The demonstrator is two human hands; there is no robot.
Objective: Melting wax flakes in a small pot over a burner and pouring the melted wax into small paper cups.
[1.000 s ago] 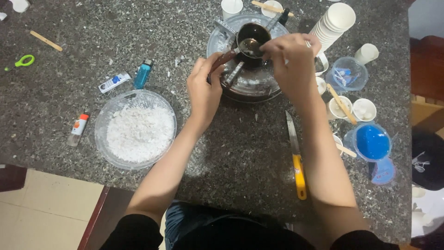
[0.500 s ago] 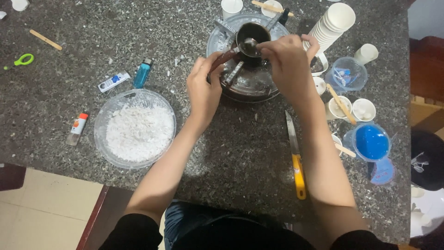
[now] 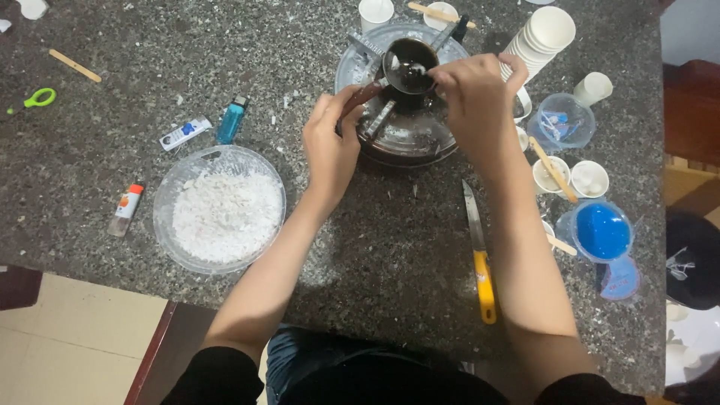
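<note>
A small dark pot (image 3: 409, 64) sits on a round metal burner stand (image 3: 397, 131) at the back of the speckled stone table. My left hand (image 3: 330, 146) grips the pot's reddish-brown handle (image 3: 361, 97). My right hand (image 3: 472, 101) holds a metal spoon (image 3: 417, 72) whose bowl dips into the pot. The liquid inside looks dark and glossy.
A clear bowl of white flakes (image 3: 220, 208) stands at the left, with a blue lighter (image 3: 231, 119) and small tubes near it. A yellow-handled knife (image 3: 480, 255) lies by my right forearm. Stacked white cups (image 3: 541, 37), small cups and blue-lidded containers (image 3: 602, 231) crowd the right side.
My right hand has shifted slightly, moving the spoon around inside the pot. My left hand has stayed on the handle.
</note>
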